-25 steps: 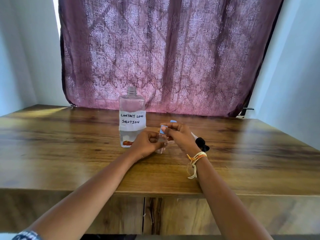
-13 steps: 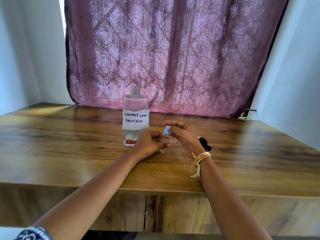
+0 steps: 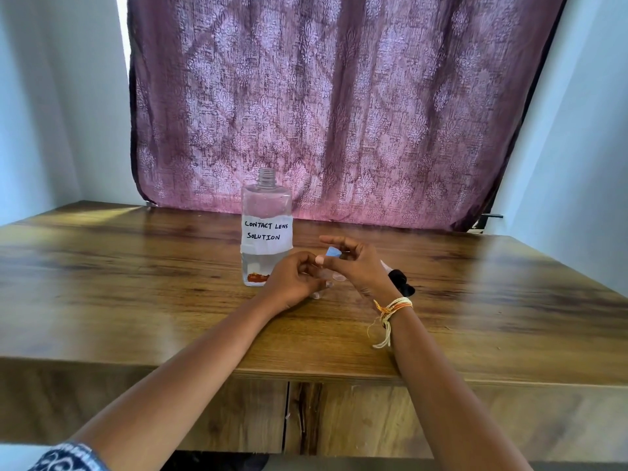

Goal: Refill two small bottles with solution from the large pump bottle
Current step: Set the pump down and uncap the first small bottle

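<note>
The large clear bottle (image 3: pixel 266 229), labelled "contact lens solution", stands uncapped on the wooden table (image 3: pixel 136 273), with a little liquid at its bottom. Just right of it, my left hand (image 3: pixel 294 280) grips a small clear bottle (image 3: pixel 329 276) that stands on the table, mostly hidden by my fingers. My right hand (image 3: pixel 356 263) pinches the small blue cap (image 3: pixel 333 253) at the top of that bottle. Whether the cap is on or off I cannot tell. The black pump head (image 3: pixel 401 282) lies on the table behind my right wrist.
A purple patterned curtain (image 3: pixel 339 107) hangs behind the table, between pale walls. The table's front edge (image 3: pixel 306 375) runs under my forearms, with a wooden front panel below it.
The camera has tilted up slightly. My right hand's fingers have shifted around the blue cap; the left hand keeps its hold on the small bottle.
</note>
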A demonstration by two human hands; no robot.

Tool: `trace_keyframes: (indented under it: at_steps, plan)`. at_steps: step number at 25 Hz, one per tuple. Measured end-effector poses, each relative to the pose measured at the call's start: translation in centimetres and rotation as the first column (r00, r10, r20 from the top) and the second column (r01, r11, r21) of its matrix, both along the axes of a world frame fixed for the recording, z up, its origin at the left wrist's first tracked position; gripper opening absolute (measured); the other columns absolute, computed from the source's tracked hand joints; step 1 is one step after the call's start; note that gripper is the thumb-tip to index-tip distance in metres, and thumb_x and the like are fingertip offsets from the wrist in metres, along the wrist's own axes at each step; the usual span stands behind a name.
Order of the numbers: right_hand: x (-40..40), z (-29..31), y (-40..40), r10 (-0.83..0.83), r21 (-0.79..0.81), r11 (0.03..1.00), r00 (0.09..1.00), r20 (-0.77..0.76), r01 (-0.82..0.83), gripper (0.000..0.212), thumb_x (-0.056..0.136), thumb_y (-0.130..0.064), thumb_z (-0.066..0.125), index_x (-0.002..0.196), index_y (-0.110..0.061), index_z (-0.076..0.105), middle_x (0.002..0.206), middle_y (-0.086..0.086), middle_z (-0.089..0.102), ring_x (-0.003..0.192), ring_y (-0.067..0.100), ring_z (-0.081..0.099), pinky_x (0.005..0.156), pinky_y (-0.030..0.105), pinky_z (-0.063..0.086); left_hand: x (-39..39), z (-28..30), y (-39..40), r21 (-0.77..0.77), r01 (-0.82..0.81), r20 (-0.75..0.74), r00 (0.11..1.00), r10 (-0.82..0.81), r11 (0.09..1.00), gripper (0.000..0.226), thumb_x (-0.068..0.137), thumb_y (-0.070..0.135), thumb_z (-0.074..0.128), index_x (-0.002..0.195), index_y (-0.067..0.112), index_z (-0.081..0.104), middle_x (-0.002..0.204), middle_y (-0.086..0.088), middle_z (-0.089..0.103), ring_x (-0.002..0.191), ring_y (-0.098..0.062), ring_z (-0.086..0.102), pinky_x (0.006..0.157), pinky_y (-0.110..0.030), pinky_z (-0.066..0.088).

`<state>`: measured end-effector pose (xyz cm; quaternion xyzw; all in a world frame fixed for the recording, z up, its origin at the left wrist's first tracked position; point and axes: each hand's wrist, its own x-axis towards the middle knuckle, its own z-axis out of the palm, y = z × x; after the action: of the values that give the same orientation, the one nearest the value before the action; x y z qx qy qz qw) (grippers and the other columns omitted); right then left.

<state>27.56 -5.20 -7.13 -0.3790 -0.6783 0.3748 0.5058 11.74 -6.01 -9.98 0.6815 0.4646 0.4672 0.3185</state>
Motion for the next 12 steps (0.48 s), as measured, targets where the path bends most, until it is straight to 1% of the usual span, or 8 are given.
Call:
trace_keyframes:
  at_steps: [1, 3, 5, 6, 7, 10, 12]
  plan:
    - [0.06, -0.07, 0.07, -0.002, 0.004, 1.000, 1.000, -0.004, 0.002, 0.035, 0.073, -0.009, 0.081, 0.102, -0.026, 0.071, 0.090, 0.003, 0.068, 0.079, 0.010, 0.062, 0.078, 0.026, 0.055, -0.01, -0.06, 0.07, 0.007, -0.004, -0.003, 1.000, 0.004, 1.000, 0.034, 0.073, 0.012, 0.082, 0.100, 0.013, 0.063, 0.086, -0.004, 0.066, 0.081, -0.029, 0.070, 0.085, -0.053, 0.056]
    - [0.19, -0.11, 0.25, 0.014, -0.011, 1.000, 0.999, -0.042, -0.014, 0.038, 0.074, -0.001, 0.078, 0.101, -0.026, 0.071, 0.091, 0.002, 0.071, 0.081, 0.008, 0.066, 0.078, 0.024, 0.054, 0.01, -0.12, 0.21, 0.011, -0.017, -0.008, 1.000, 0.017, 1.000, 0.032, 0.072, 0.012, 0.082, 0.097, 0.017, 0.062, 0.085, -0.002, 0.066, 0.078, -0.023, 0.068, 0.084, -0.051, 0.056]
    - [0.23, -0.02, 0.37, 0.053, -0.049, 0.997, 0.996, -0.076, -0.057, 0.041, 0.076, 0.005, 0.073, 0.103, -0.026, 0.069, 0.099, 0.002, 0.073, 0.091, 0.012, 0.069, 0.085, 0.028, 0.055, 0.00, -0.12, 0.27, 0.009, -0.027, -0.010, 1.000, 0.027, 1.000, 0.032, 0.072, 0.012, 0.082, 0.094, 0.021, 0.061, 0.084, 0.001, 0.065, 0.079, -0.019, 0.066, 0.084, -0.048, 0.057]
    - [0.23, 0.01, 0.36, 0.065, -0.059, 0.996, 0.995, -0.074, -0.070, 0.042, 0.077, 0.005, 0.073, 0.104, -0.026, 0.068, 0.103, 0.002, 0.072, 0.094, 0.012, 0.068, 0.087, 0.029, 0.054, -0.01, -0.14, 0.30, 0.008, -0.026, -0.012, 1.000, 0.026, 1.000, 0.032, 0.072, 0.013, 0.082, 0.096, 0.019, 0.062, 0.085, 0.001, 0.065, 0.081, -0.018, 0.067, 0.084, -0.047, 0.057]
    - [0.22, 0.00, 0.30, 0.065, -0.060, 0.996, 0.996, -0.061, -0.069, 0.042, 0.077, 0.003, 0.074, 0.105, -0.027, 0.067, 0.104, 0.001, 0.071, 0.093, 0.010, 0.068, 0.086, 0.027, 0.054, -0.02, -0.15, 0.34, 0.007, -0.022, -0.015, 1.000, 0.022, 1.000, 0.033, 0.072, 0.013, 0.082, 0.099, 0.016, 0.063, 0.085, 0.001, 0.066, 0.081, -0.018, 0.067, 0.084, -0.046, 0.057]
    - [0.22, -0.04, 0.15, 0.026, -0.049, 0.998, 0.999, -0.034, -0.028, 0.041, 0.075, -0.001, 0.078, 0.104, -0.028, 0.067, 0.096, -0.003, 0.069, 0.083, 0.004, 0.068, 0.078, 0.021, 0.055, -0.03, -0.21, 0.41, 0.019, -0.021, -0.023, 1.000, 0.021, 1.000, 0.035, 0.073, 0.013, 0.082, 0.102, 0.014, 0.062, 0.084, 0.003, 0.066, 0.079, -0.013, 0.067, 0.078, -0.034, 0.058]
    - [0.32, -0.04, 0.23, 0.022, -0.045, 0.999, 0.998, -0.060, -0.025, 0.041, 0.074, 0.001, 0.077, 0.103, -0.026, 0.067, 0.093, -0.002, 0.071, 0.082, 0.006, 0.069, 0.078, 0.023, 0.056, -0.04, -0.22, 0.42, 0.029, -0.025, -0.023, 0.999, 0.026, 0.999, 0.033, 0.072, 0.013, 0.082, 0.097, 0.018, 0.061, 0.082, 0.004, 0.065, 0.076, -0.010, 0.066, 0.070, -0.024, 0.056]
